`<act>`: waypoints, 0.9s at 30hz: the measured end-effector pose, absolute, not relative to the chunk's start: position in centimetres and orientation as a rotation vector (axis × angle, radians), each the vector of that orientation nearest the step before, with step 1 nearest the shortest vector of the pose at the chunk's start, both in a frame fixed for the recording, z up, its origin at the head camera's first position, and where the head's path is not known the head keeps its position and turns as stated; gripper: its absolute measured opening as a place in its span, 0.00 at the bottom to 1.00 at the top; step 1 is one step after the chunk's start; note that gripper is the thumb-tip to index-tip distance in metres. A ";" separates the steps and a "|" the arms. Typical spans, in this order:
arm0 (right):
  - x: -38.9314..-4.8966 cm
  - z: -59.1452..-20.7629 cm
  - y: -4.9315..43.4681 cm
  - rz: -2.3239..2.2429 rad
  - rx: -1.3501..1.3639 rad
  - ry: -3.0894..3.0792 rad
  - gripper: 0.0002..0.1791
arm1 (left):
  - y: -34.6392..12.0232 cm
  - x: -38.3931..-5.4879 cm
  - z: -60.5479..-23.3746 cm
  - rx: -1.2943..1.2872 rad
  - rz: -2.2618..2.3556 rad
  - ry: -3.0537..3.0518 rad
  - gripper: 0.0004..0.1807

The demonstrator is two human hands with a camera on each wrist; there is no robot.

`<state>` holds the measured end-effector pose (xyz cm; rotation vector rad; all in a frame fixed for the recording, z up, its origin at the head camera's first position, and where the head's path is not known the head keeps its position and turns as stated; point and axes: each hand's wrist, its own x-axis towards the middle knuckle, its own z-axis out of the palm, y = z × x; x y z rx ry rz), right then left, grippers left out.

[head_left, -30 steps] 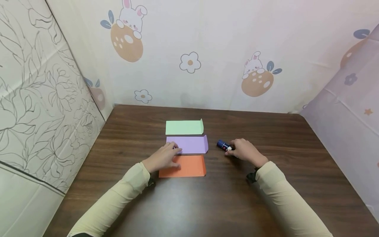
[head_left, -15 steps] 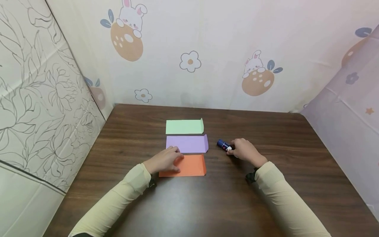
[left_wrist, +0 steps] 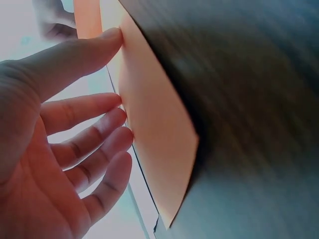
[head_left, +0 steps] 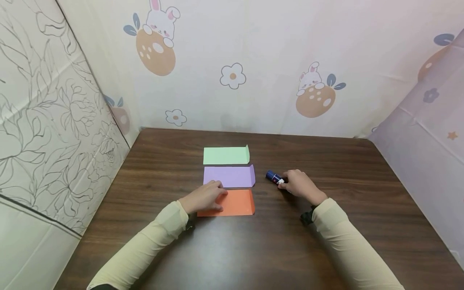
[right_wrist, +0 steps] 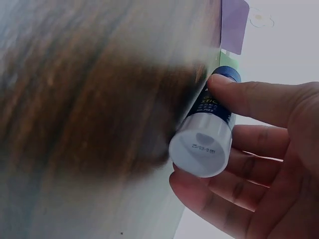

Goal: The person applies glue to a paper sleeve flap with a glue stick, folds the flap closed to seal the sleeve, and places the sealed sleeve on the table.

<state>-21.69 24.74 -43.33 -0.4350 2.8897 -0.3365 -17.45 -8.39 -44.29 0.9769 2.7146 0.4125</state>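
Observation:
Three paper envelopes with a flap at the right end lie in a column in the head view: green point(head_left: 225, 156), purple point(head_left: 228, 176) and orange point(head_left: 237, 202). My left hand point(head_left: 204, 198) rests its thumb and fingertips on the orange one, fingers spread and slightly bent; the left wrist view shows the thumb point(left_wrist: 99, 47) and fingers touching the paper. To the right, my right hand point(head_left: 300, 185) holds a dark blue glue stick point(head_left: 274, 177) by its white end. The glue stick lies on its side between thumb and fingers in the right wrist view, white base point(right_wrist: 199, 149) towards the camera.
All of this lies on a dark brown wood-grain table point(head_left: 232, 249). A patterned cloth wall point(head_left: 268, 48) closes off the back, and another flower-drawn panel point(head_left: 54, 121) stands along the left side.
My left hand has come down from the purple envelope's lower edge onto the orange one, which has slid slightly right under it. My right hand and the glue stick stay nearly still.

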 end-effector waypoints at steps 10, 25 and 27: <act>-21.6 -43.3 24.7 -0.389 -0.458 2.909 0.23 | -7.7 -17.5 -44.7 1.018 0.379 2.730 0.27; -21.6 -42.7 24.0 -0.558 -0.486 2.976 0.17 | -7.5 -17.3 -44.7 0.985 0.409 2.724 0.25; -21.6 -42.6 23.9 -0.586 -0.493 2.994 0.16 | -7.5 -17.3 -44.8 0.986 0.410 2.724 0.25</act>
